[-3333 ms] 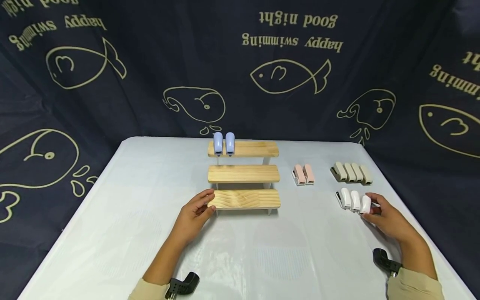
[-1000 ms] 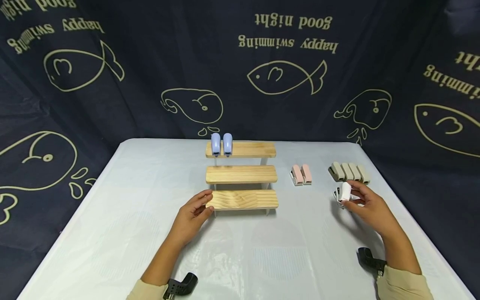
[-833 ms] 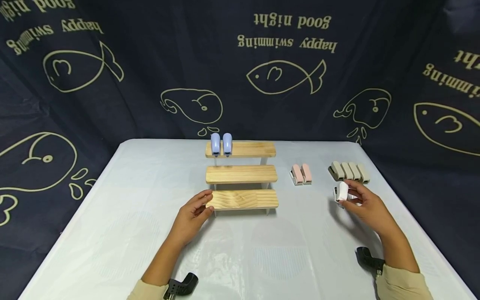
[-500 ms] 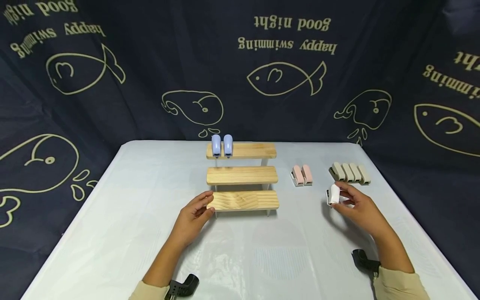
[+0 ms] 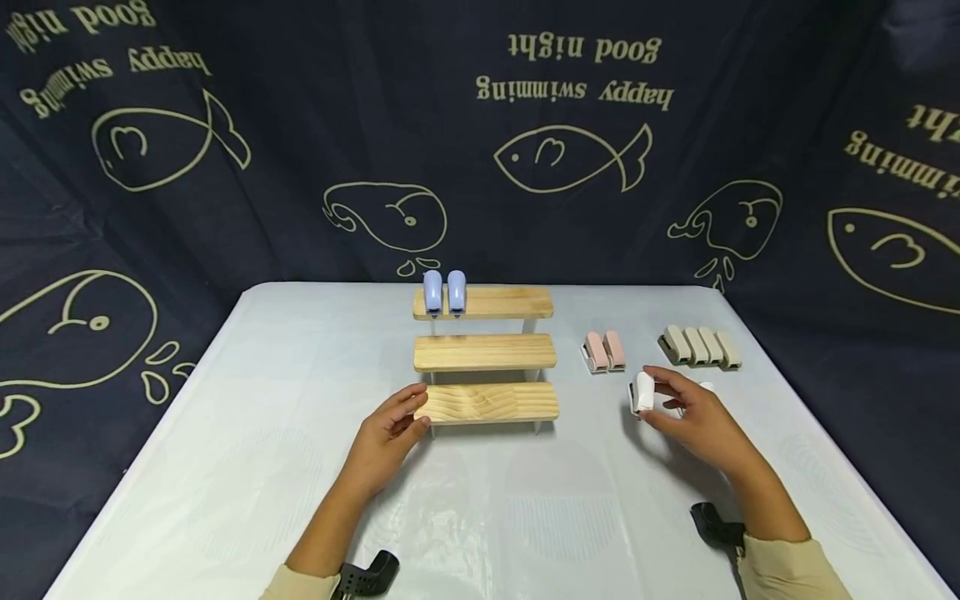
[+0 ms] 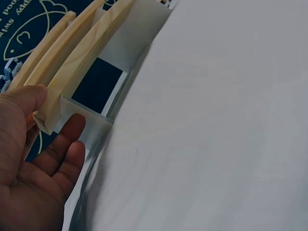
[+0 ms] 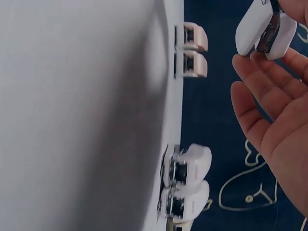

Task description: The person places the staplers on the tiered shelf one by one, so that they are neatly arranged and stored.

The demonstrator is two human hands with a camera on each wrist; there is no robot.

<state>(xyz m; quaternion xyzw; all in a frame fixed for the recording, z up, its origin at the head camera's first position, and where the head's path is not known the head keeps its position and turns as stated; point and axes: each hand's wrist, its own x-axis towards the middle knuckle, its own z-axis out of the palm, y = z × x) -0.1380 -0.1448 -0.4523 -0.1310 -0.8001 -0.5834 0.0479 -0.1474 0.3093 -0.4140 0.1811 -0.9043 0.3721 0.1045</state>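
Note:
My right hand (image 5: 693, 421) pinches a small white stapler (image 5: 643, 393) above the table, right of the stand. The right wrist view shows that stapler (image 7: 255, 29) between thumb and fingertips. Two more white staplers (image 7: 190, 166) rest on the table; in the head view my right hand mostly covers them. My left hand (image 5: 386, 437) grips the left end of the lowest step of a three-step wooden stand (image 5: 487, 403), thumb on one side of the plank (image 6: 84, 60) and fingers on the other. Two light blue staplers (image 5: 445, 293) stand at the left of the top step.
Two pink staplers (image 5: 604, 351) stand on the white table (image 5: 247, 467) between the stand and my right hand. A row of several beige staplers (image 5: 701, 346) is behind them to the right. A dark cloth (image 5: 360, 100) with fish drawings hangs behind the table.
My right hand took the white stapler from its row on the right, lifted it and carried it left over the table. My left hand stays at the stand.

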